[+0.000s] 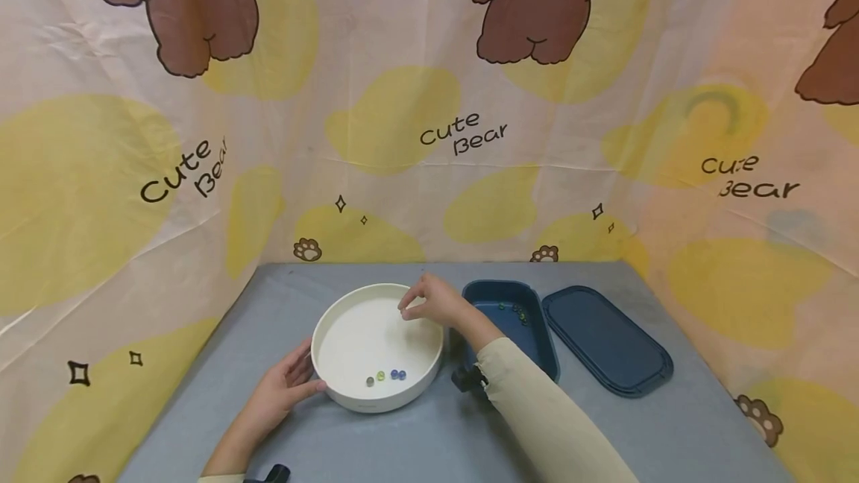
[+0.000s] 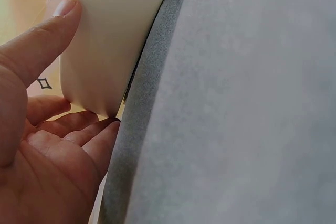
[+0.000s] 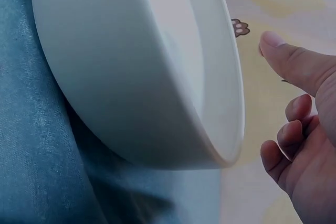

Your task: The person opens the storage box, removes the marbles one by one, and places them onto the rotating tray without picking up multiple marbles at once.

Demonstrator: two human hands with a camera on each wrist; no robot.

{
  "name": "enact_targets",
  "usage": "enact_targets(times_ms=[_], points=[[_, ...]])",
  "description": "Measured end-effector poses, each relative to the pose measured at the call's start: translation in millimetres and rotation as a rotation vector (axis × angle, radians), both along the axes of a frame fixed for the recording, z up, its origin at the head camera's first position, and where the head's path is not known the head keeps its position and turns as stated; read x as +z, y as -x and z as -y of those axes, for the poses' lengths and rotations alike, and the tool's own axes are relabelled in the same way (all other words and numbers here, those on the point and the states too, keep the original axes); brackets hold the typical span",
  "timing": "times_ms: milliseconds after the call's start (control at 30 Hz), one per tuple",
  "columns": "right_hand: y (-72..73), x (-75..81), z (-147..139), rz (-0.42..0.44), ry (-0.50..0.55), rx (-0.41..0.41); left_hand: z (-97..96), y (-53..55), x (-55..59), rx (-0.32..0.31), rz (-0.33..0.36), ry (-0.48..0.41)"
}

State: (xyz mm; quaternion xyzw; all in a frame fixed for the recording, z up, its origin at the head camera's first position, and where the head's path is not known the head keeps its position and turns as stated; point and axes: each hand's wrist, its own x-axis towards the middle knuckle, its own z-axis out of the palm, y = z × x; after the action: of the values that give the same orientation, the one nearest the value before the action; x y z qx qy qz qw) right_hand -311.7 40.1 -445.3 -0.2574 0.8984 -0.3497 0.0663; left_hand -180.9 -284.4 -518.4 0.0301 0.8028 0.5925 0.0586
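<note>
A round white dish (image 1: 369,341) stands on the cloth-covered table, with several small glass marbles (image 1: 381,376) in grey, yellow-green and blue near its front wall. My left hand (image 1: 285,386) rests against the dish's left side, thumb at the front rim and fairly straight fingers (image 2: 100,145) along the outer wall. Over the far right part of the dish is my right hand (image 1: 432,300), thumb and index fingertips close together and the other fingers bent. I cannot tell whether a marble is between those fingertips. Right of the dish, more marbles (image 1: 520,313) lie inside a dark blue box (image 1: 499,289).
A dark blue lid (image 1: 607,341) lies flat to the right of the box. The right forearm crosses over the box's near-left part. A curtain (image 1: 403,133) printed with bears encloses the back and sides of the grey-blue table (image 1: 416,453).
</note>
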Motion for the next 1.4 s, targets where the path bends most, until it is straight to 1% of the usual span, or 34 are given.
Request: enact_targets(times_ms=[200,300,433,633,733,833,900,967,1067,1133,1300,1400], points=[[-2.8,5.0,-8.2,0.050,0.013,-0.023,0.0,0.2,0.0,-0.006,0.003,0.000],[-3.9,12.3,-19.2,0.042,0.014,-0.027,0.1,0.2,-0.7,0.000,0.005,0.010],[-3.0,23.8,-41.0,-0.007,0.002,-0.052,-0.2,0.9,-0.2,0.008,0.002,0.028],[4.4,32.5,-84.3,-0.004,-0.006,-0.086,-0.1,0.5,0.4,0.011,0.010,0.020],[10.1,29.7,-105.9,-0.025,-0.022,-0.104,-0.6,0.2,0.5,0.010,0.011,0.011],[13.0,22.7,-125.6,-0.095,-0.083,-0.134,-1.0,0.4,-0.3,0.010,0.012,0.014],[13.8,16.4,-138.1,-0.158,-0.144,-0.167,-0.7,1.0,-1.6,0.007,0.014,0.013],[13.1,11.2,-150.0,-0.200,-0.191,-0.205,-0.8,1.5,-2.9,0.012,0.017,0.013],[11.8,5.3,-165.0,-0.205,-0.236,-0.264,-0.7,2.4,-4.4,0.015,0.023,0.007],[11.6,2.0,-172.6,-0.205,-0.255,-0.287,-1.0,2.5,-4.4,0.019,0.019,0.007],[11.4,-8.3,-185.9,-0.201,-0.317,-0.310,-1.1,1.9,-2.3,0.013,0.012,0.020],[11.0,-13.8,-190.8,-0.183,-0.339,-0.332,-1.5,1.4,-2.0,0.008,0.013,0.016]])
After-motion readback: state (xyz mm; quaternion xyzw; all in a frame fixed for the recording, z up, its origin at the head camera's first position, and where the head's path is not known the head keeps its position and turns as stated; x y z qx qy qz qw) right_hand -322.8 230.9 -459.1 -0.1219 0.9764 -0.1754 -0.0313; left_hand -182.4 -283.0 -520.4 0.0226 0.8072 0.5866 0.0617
